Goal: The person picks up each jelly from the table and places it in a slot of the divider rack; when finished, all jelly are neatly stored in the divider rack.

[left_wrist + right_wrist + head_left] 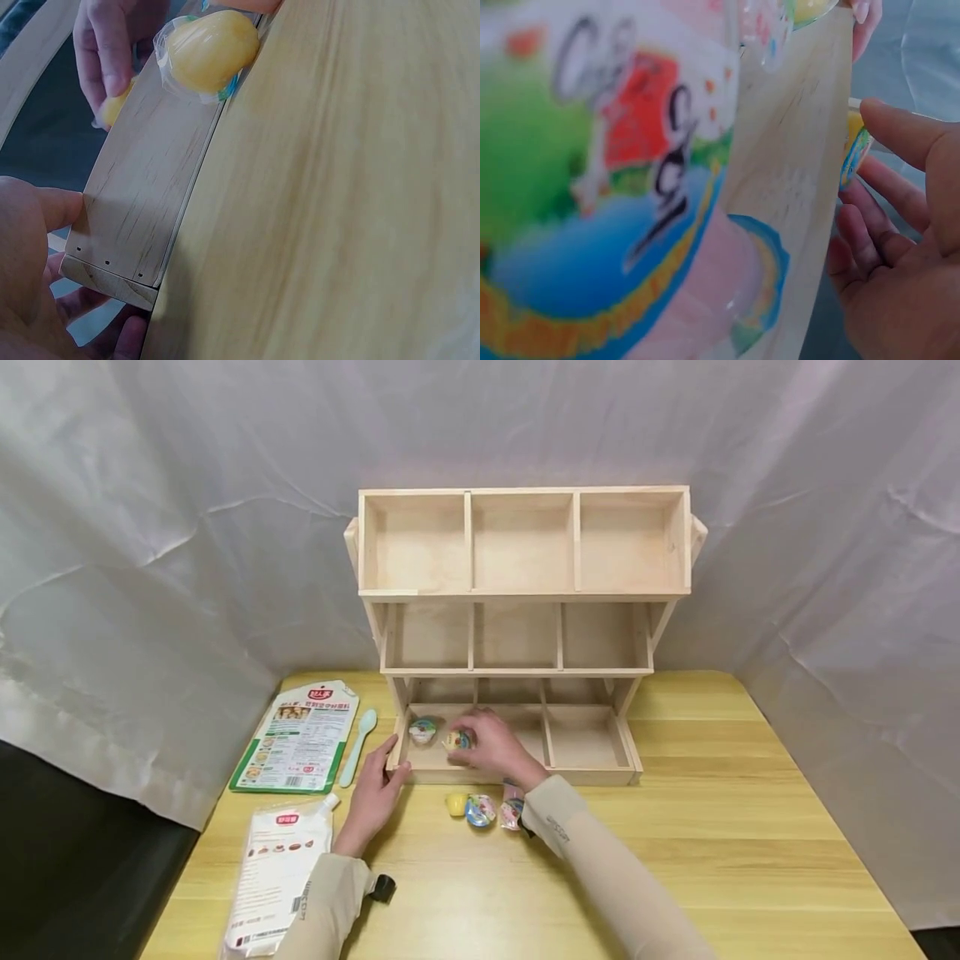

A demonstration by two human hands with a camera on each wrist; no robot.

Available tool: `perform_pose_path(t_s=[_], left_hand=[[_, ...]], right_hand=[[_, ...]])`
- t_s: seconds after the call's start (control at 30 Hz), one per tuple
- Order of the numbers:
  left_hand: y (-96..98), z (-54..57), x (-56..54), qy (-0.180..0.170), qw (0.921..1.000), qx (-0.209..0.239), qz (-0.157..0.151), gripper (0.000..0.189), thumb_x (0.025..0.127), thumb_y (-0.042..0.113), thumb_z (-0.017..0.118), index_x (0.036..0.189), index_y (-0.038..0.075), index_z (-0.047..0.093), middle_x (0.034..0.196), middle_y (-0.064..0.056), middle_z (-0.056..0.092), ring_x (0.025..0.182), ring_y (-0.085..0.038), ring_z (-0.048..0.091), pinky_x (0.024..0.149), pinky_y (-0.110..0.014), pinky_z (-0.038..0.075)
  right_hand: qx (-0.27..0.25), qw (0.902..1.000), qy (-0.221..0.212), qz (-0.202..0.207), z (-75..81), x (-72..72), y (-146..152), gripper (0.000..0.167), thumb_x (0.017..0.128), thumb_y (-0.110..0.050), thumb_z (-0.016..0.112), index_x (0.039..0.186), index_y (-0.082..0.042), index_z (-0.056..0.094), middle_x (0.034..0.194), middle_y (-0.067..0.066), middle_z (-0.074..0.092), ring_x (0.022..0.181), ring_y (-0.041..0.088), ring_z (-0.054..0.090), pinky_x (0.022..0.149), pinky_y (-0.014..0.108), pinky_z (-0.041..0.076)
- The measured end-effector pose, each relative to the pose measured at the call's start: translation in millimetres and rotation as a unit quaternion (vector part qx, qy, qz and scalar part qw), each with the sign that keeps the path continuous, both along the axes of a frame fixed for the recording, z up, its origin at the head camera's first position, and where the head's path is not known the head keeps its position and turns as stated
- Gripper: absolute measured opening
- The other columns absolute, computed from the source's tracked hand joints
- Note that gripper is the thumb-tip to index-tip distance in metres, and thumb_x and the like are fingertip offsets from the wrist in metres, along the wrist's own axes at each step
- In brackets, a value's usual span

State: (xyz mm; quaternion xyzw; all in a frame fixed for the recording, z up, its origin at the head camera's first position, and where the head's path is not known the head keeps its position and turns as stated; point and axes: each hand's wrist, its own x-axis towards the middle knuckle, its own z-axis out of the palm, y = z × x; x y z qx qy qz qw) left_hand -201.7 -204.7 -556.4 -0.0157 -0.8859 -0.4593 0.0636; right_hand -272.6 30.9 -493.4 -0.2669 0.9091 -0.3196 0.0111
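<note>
A small jelly cup [458, 740] with a printed lid is pinched between the thumb and fingers of my right hand [491, 747], in the lower left compartment of a wooden three-tier rack [525, 595]. In the right wrist view its yellow side [853, 129] shows at the fingertips. Another jelly cup [422, 730] lies to its left in the same compartment. My left hand [375, 797] grips the front left corner of the bottom tray, thumb inside the wall [142, 187] and fingers around the end. On the table before the tray lie a yellow jelly cup [456, 804], a blue-lidded one [480, 811] and pink ones [512, 806].
Left of the rack lie a green-and-white packet [303, 739] and a pale green spoon [358, 747]. A white spouted pouch [277, 877] lies nearer, beside my left forearm. Grey curtain [187, 527] hangs behind the rack and along both sides of the table [712, 827].
</note>
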Motion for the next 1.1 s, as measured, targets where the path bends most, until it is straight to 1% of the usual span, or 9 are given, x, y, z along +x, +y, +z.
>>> perform_pose_path(t_s=[0.17,0.27,0.4,0.5,0.8,1.1], left_hand=[[-0.3,0.4,0.2,0.010,0.9999,0.001,0.001,0.061,0.107,0.026,0.059,0.160,0.008,0.037,0.144,-0.021,0.051,0.095,-0.022,0.051,0.081,-0.031,0.044],[-0.7,0.6,0.0,0.003,1.0000,0.003,0.002,0.061,0.107,0.027,0.058,0.161,0.010,0.036,0.146,-0.020,0.049,0.095,-0.023,0.051,0.083,-0.032,0.044],[-1.2,0.7,-1.4,-0.008,1.0000,0.005,0.000,0.061,0.108,0.029,0.057,0.162,0.012,0.034,0.148,-0.020,0.048,0.098,-0.024,0.052,0.085,-0.034,0.045],[-1.3,0.0,-2.1,-0.012,0.9999,0.004,-0.001,0.062,0.108,0.030,0.057,0.162,0.013,0.034,0.148,-0.019,0.048,0.099,-0.024,0.052,0.085,-0.034,0.045],[-0.9,0.8,-1.7,-0.007,1.0000,0.006,0.000,0.061,0.108,0.030,0.057,0.162,0.012,0.034,0.147,-0.019,0.048,0.099,-0.025,0.051,0.085,-0.035,0.044],[-1.2,0.1,-1.2,-0.004,0.9999,0.010,-0.003,0.061,0.107,0.028,0.058,0.161,0.011,0.035,0.147,-0.020,0.048,0.097,-0.024,0.051,0.085,-0.034,0.044]], right_hand=[[0.020,0.9998,0.006,0.005,-2.2,-2.7,-2.1,0.045,0.084,-0.024,0.087,0.124,-0.008,0.073,0.122,0.006,0.072,0.111,0.027,0.064,0.105,0.046,0.050],[0.021,0.9997,-0.009,0.004,-4.4,-4.5,-3.3,0.046,0.084,-0.024,0.087,0.125,-0.008,0.073,0.122,0.006,0.072,0.107,0.024,0.065,0.101,0.044,0.053],[0.019,0.9991,-0.037,-0.006,-6.2,-5.2,-4.6,0.047,0.084,-0.024,0.088,0.126,-0.009,0.072,0.122,0.005,0.072,0.101,0.022,0.065,0.093,0.040,0.056],[0.022,0.9985,-0.049,-0.010,-6.7,-5.3,-5.5,0.046,0.084,-0.024,0.088,0.125,-0.010,0.073,0.123,0.006,0.072,0.103,0.024,0.066,0.094,0.040,0.056],[0.044,0.9979,-0.046,-0.011,-8.2,-8.4,-8.3,0.044,0.083,-0.023,0.089,0.123,-0.011,0.075,0.123,0.005,0.074,0.112,0.025,0.067,0.102,0.042,0.054],[0.053,0.9974,-0.046,-0.013,-7.7,-7.7,-8.8,0.045,0.081,-0.023,0.090,0.122,-0.013,0.075,0.123,0.004,0.074,0.115,0.026,0.067,0.104,0.042,0.053]])
